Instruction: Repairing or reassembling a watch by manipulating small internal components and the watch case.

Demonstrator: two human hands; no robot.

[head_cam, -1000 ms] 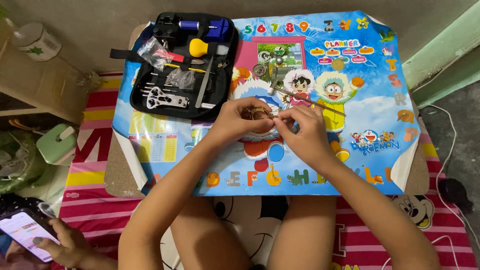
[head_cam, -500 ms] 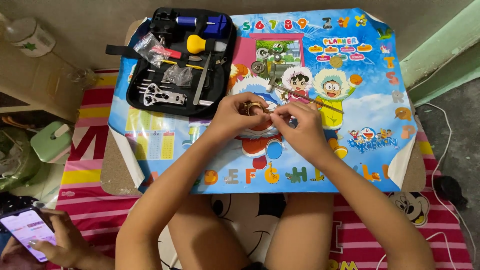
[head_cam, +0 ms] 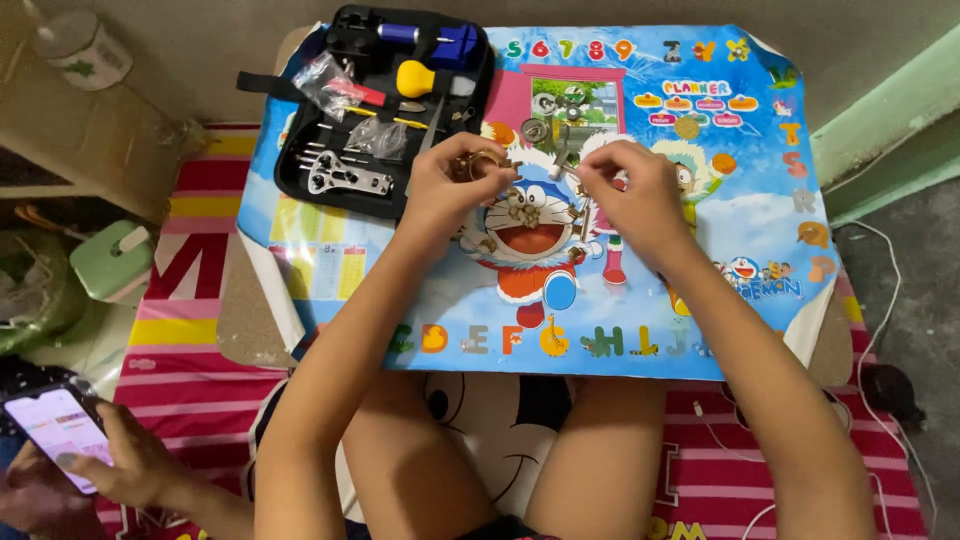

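Left hand [head_cam: 455, 185] pinches a small gold watch case [head_cam: 487, 163] above the cartoon poster [head_cam: 760, 210]; right hand [head_cam: 625, 190] is closed on a thin tool, too small to identify. A slip could likely drop the case among loose parts [head_cam: 522, 212], beside the open tool kit [head_cam: 385, 110].

Blue cartoon poster [head_cam: 760, 230], black tool case [head_cam: 300, 150] (yellow-headed tool [head_cam: 415, 78]), pink-striped mat [head_cam: 190, 340].

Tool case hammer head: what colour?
Yellow hammer head in the black tool case; head view.
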